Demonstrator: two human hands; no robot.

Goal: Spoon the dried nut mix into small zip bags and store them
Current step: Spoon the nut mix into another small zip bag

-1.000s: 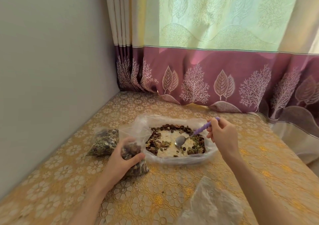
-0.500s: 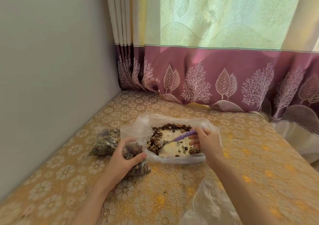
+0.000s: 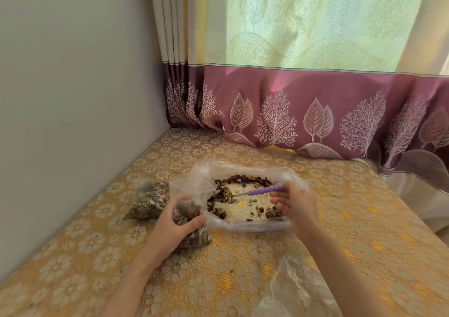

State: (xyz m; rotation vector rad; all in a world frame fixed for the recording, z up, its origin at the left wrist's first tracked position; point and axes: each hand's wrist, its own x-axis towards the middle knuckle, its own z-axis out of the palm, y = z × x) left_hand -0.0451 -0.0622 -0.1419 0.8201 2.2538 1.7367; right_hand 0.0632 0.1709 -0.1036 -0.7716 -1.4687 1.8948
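Observation:
A large clear plastic bag (image 3: 245, 170) lies open on the table with dried nut mix (image 3: 243, 179) spread round its inside. My right hand (image 3: 295, 207) grips a spoon by its purple handle (image 3: 266, 190); the spoon's metal bowl is pushed into the nuts at the left side of the big bag. My left hand (image 3: 173, 229) holds a small zip bag (image 3: 192, 222) upright just left of the big bag, partly filled with the mix, its mouth open. A second small filled bag (image 3: 148, 201) lies further left near the wall.
The table carries a gold floral cloth (image 3: 352, 219). A wall (image 3: 73, 98) runs along the left and a curtain (image 3: 303, 112) hangs at the back. Crumpled clear plastic (image 3: 298, 290) lies near the front, under my right forearm.
My right hand has moved left across the big bag, carrying the spoon from the middle into the nuts at the left side. The left hand has kept hold of the small bag.

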